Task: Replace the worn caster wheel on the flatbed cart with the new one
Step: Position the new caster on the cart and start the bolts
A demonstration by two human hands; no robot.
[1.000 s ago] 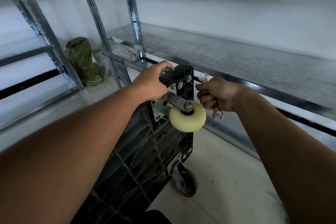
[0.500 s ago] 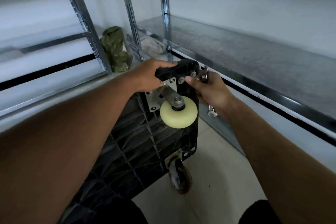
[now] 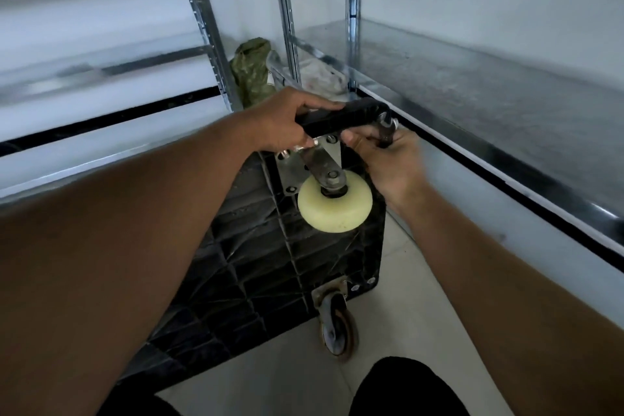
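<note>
Black plastic cart (image 3: 270, 263) stands on edge with its ribbed underside toward the viewer, so the casters can be reached. The left hand (image 3: 283, 125) grips the top edge to steady it. The right hand (image 3: 388, 159), fingers curled round a wrench (image 3: 386, 132), works at the far right corner, probably on a plate bolt. The clean cream wheel (image 3: 334, 204), seemingly the new one, sits top right. A rusty caster (image 3: 337, 328) meets the floor (image 3: 422, 297) below.

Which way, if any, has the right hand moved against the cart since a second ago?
Yes: the right hand, gripping the wrench, has closed leftward from beside the cart onto its top-right corner.
</note>
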